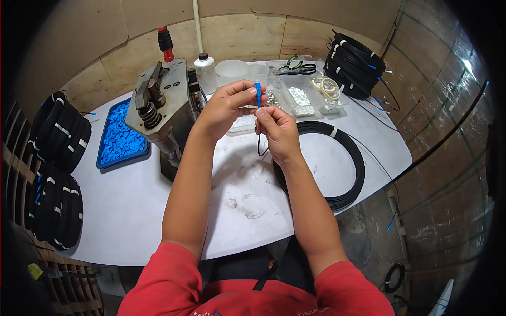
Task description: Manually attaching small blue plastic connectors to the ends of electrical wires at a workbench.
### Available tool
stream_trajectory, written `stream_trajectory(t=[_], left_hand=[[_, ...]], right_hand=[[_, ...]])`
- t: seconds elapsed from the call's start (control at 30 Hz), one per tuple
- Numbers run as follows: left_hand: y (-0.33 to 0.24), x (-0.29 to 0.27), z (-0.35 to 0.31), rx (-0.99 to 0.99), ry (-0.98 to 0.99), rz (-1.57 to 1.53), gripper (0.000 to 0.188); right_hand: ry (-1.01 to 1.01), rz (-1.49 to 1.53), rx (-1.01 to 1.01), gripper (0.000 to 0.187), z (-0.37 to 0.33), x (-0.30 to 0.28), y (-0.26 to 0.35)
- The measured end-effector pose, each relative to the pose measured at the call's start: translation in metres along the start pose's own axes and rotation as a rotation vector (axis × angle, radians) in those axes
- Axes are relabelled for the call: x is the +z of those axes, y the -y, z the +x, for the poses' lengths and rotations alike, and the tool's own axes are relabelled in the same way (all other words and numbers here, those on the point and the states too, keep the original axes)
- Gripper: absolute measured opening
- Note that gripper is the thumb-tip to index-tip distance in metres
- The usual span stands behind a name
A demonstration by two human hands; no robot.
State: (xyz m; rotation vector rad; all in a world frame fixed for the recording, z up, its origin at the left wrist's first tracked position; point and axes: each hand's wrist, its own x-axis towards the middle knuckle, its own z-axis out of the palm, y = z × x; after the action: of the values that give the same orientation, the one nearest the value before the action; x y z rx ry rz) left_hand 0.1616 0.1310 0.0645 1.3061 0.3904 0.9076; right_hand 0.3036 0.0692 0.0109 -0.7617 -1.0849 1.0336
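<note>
Both hands meet above the middle of the white table. A small blue fibre-optic connector (pixel 258 90) stands upright between the fingertips of my left hand (pixel 227 108), its top end showing. Just below it, my right hand (pixel 278 131) pinches the connector's lower end, where a thin black cable (pixel 260 145) comes out and hangs in a small loop. A coil of black cable (pixel 357 158) lies flat on the table beside and behind my right wrist. My fingers partly hide the connector's lower part.
Left of my arms stands a metal press (pixel 168 100); beside it is a blue tray (pixel 124 164) of small blue parts. Clear bins (pixel 300 113) with white pieces, a bottle (pixel 205 73) and pliers (pixel 292 63) stand behind. Bundled cable coils (pixel 354 66) sit at the back right, others at left.
</note>
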Motion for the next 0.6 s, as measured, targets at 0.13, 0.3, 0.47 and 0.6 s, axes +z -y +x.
stream_trajectory(t=[0.13, 0.3, 0.47, 0.6], left_hand=[[0.0022, -0.0012, 0.0007, -0.025, 0.012, -0.005, 0.025], [0.0023, 0.0032, 0.0007, -0.019, -0.002, -0.046, 0.024], [0.0036, 0.0022, 0.0013, -0.038, 0.004, -0.084, 0.023], [0.0047, 0.0057, 0.0035, -0.01, 0.03, -0.092, 0.023]], right_hand=[[-0.021, -0.004, 0.002, 0.018, -0.0007, 0.0008, 0.0018], [-0.023, -0.021, -0.03, 0.018, -0.0005, -0.0014, 0.0006], [-0.035, -0.028, -0.051, 0.017, -0.0003, -0.0015, 0.0013], [-0.048, -0.058, -0.053, 0.019, -0.0003, -0.0017, 0.0044]])
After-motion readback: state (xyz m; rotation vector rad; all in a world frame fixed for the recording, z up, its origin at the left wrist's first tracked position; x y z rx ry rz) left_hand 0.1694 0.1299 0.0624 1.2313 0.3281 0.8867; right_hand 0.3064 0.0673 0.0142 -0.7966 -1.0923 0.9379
